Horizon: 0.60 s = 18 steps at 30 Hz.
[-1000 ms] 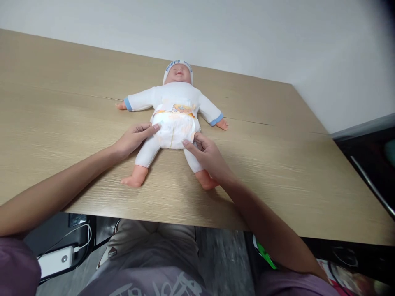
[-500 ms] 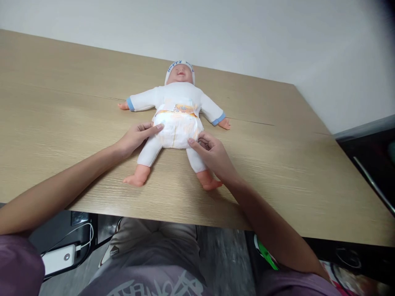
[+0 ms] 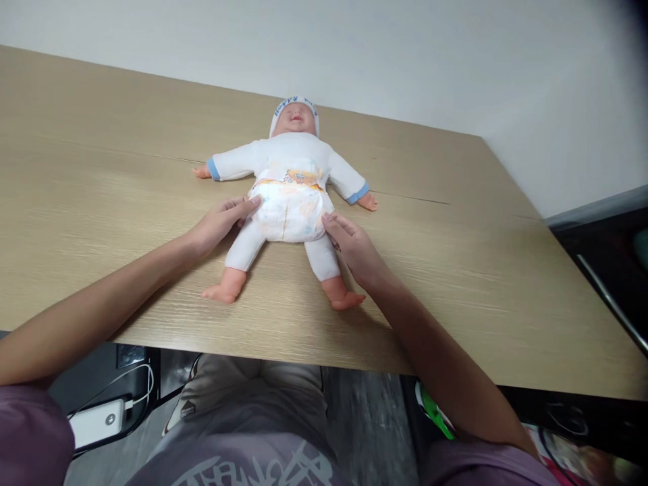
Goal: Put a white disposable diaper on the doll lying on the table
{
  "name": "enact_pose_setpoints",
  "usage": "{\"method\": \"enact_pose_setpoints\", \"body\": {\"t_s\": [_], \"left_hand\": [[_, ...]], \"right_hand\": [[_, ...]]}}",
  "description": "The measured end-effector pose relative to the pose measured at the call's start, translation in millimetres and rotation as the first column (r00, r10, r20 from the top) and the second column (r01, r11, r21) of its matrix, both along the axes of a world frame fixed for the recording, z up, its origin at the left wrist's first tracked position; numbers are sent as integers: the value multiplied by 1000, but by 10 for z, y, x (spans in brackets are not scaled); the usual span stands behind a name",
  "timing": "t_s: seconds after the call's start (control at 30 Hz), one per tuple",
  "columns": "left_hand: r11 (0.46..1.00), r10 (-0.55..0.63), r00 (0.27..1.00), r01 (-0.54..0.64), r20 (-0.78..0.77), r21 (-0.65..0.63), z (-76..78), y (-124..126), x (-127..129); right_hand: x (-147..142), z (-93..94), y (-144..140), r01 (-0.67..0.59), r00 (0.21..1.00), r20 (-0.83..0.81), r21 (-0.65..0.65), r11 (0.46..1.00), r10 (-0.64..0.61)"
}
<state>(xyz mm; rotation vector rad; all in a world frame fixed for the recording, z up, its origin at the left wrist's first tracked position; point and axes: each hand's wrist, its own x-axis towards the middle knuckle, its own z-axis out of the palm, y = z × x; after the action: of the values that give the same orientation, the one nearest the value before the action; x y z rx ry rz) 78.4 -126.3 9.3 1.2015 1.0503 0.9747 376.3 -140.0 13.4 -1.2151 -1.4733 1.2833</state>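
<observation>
The right hand [image 3: 354, 246] has been shifted from the diaper's [image 3: 289, 210] lower edge to its side, so that the diaper on the doll [image 3: 288, 189], laid face-up mid-tabletop [image 3: 480, 270], is now flanked and touched by both loosely open hands, left hand [image 3: 217, 223] opposite, nothing clamped.

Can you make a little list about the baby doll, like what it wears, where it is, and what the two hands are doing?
doll: baby doll lying on its back, arms spread
wears: white suit, white cap, diaper
where: wooden table, head toward the wall
left hand: left hand, fingers touching the diaper's side
right hand: right hand, fingers touching the diaper's other side by the leg
under the table: white box with a cable
</observation>
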Motion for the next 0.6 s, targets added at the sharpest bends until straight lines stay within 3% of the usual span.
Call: {"method": "enact_pose_setpoints", "body": {"t_s": [0.3,0.6], "left_hand": [[999,-46,999,46,-9,3,-3,63,-64],[998,-56,998,56,-8,-18,-79,104,-129]], "right_hand": [[43,-125,83,40,999,27,49,998,-41],[-30,-16,-93,45,999,0,110,993,-45]]}}
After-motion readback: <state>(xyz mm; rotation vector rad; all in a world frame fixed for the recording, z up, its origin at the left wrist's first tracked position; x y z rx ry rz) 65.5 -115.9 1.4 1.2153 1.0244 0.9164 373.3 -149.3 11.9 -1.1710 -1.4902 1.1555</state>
